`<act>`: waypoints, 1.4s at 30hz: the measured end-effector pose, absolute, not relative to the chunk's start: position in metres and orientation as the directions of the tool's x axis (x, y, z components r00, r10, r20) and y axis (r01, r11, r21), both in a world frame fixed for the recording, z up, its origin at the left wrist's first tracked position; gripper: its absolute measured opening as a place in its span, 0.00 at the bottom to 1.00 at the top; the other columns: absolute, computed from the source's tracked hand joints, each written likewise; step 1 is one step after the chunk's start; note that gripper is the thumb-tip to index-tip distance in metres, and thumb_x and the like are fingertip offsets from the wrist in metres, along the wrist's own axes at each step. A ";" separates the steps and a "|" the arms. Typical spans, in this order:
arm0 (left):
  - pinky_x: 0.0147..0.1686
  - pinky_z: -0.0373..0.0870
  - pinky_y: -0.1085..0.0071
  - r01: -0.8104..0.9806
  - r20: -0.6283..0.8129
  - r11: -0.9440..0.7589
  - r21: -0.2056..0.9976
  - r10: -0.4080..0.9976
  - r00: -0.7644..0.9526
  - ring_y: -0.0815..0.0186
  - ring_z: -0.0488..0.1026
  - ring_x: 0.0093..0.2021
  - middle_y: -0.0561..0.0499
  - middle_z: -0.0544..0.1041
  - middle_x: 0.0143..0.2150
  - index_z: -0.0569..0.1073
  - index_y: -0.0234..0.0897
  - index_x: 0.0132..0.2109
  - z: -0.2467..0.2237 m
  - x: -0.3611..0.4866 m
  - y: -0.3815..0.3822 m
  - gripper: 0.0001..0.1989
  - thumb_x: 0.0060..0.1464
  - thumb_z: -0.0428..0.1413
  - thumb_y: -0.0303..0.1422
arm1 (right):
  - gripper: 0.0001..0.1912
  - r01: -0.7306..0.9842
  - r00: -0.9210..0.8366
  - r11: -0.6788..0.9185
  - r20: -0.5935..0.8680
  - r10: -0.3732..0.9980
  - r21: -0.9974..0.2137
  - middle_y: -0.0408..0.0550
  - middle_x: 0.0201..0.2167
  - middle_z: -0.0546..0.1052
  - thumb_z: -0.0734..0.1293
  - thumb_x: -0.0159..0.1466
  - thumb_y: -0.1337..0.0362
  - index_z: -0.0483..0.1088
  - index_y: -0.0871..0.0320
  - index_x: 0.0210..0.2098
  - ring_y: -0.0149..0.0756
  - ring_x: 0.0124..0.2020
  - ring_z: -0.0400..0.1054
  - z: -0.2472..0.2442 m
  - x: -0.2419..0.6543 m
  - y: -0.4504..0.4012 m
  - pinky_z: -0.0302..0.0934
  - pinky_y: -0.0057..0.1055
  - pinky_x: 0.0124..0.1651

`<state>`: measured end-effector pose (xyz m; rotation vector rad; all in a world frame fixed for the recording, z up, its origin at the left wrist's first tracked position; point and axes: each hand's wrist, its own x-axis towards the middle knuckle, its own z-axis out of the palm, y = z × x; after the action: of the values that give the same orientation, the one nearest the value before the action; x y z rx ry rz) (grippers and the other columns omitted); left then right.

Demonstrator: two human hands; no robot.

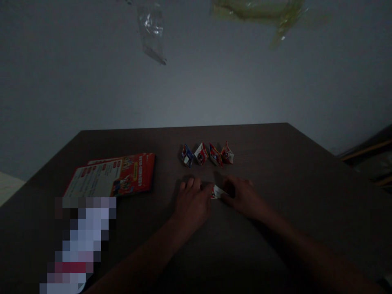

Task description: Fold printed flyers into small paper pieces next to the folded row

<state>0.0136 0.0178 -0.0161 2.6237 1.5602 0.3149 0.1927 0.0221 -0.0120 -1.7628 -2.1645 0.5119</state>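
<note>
Between my two hands is a small folded piece of printed paper [217,192], white with some red print. My left hand [192,202] rests low over the table, its thumb side closed on the paper's left end. On the other end, the fingertips of my right hand [243,195] pinch the paper. Just beyond my hands, several small folded paper pieces stand in a row: a blue one [187,156], a white and red one [201,154], a red one [216,155] and a pale red one [227,153].
A stack of red and white printed sheets [134,175] lies on the left of the dark wooden table [275,155]. In front of it is a pixelated bright object [88,237]. A wall with clear tape [153,28] and yellowish tape [254,10] rises behind the table.
</note>
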 end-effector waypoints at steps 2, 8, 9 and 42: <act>0.40 0.57 0.61 0.861 0.137 -0.481 0.164 0.876 0.463 0.57 0.63 0.44 0.46 0.67 0.41 0.67 0.47 0.53 -0.016 0.013 0.018 0.17 0.57 0.47 0.31 | 0.08 0.873 -0.194 0.172 -0.003 0.981 -0.457 0.43 0.30 0.74 0.65 0.55 0.64 0.66 0.56 0.35 0.38 0.34 0.67 -0.011 0.193 0.022 0.52 0.34 0.39; 0.41 0.57 0.60 0.862 0.141 -0.484 0.148 0.873 0.466 0.57 0.63 0.44 0.46 0.67 0.42 0.67 0.46 0.53 -0.016 0.013 0.017 0.17 0.58 0.47 0.31 | 0.08 0.864 -0.183 0.162 0.001 0.983 -0.477 0.43 0.28 0.74 0.65 0.55 0.65 0.66 0.56 0.35 0.37 0.32 0.68 -0.009 0.194 0.021 0.53 0.33 0.36; 0.41 0.57 0.60 0.863 0.143 -0.484 0.145 0.873 0.466 0.57 0.63 0.44 0.46 0.67 0.42 0.67 0.46 0.54 -0.016 0.013 0.017 0.17 0.58 0.47 0.31 | 0.08 0.858 -0.183 0.155 -0.010 0.983 -0.490 0.43 0.28 0.74 0.65 0.55 0.64 0.66 0.56 0.35 0.37 0.31 0.68 -0.009 0.195 0.021 0.54 0.32 0.35; 0.40 0.57 0.60 0.841 0.191 -0.507 0.190 0.859 0.475 0.57 0.63 0.42 0.46 0.68 0.41 0.68 0.46 0.53 -0.021 0.012 0.019 0.18 0.56 0.49 0.30 | 0.07 0.698 -0.344 0.171 -0.116 0.932 -0.695 0.45 0.32 0.77 0.67 0.55 0.66 0.72 0.56 0.35 0.36 0.33 0.70 -0.016 0.231 0.030 0.61 0.31 0.35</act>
<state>0.0121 0.0193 -0.0214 2.6374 1.5226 0.4033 0.2311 0.0302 -0.0163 -1.5515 -2.1165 0.9662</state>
